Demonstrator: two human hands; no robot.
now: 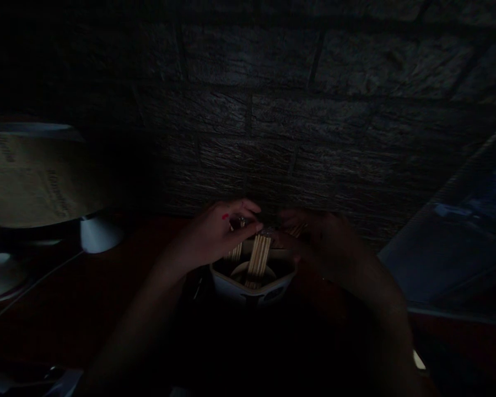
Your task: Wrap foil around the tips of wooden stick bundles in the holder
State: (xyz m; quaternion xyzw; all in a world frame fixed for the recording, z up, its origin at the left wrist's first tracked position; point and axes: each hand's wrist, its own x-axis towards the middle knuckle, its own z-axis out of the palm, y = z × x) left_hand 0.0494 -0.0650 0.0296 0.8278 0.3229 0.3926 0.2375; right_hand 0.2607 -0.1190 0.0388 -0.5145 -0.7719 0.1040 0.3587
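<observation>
A bundle of thin wooden sticks [259,258] leans upright in a small, light-walled open box [235,290], with something shiny and clear around its top. From the left, my left hand [221,234] curls over the box, its thumb tip at the top of the bundle. More sticks show behind that hand, at the box's left side. My right hand [333,240] is closed at the box's right rim, with a few slanting sticks [296,230] between its fingers. Deep shadow hides much of the right fingers. A pale round shape lies inside the box.
Behind the box rises a dark brick-patterned wall [268,116]. At left stands a lamp with a printed shade [33,176] and white base [101,234], beside a white cup-like object [2,274] and a thin cord. A pale panel [446,237] leans at right.
</observation>
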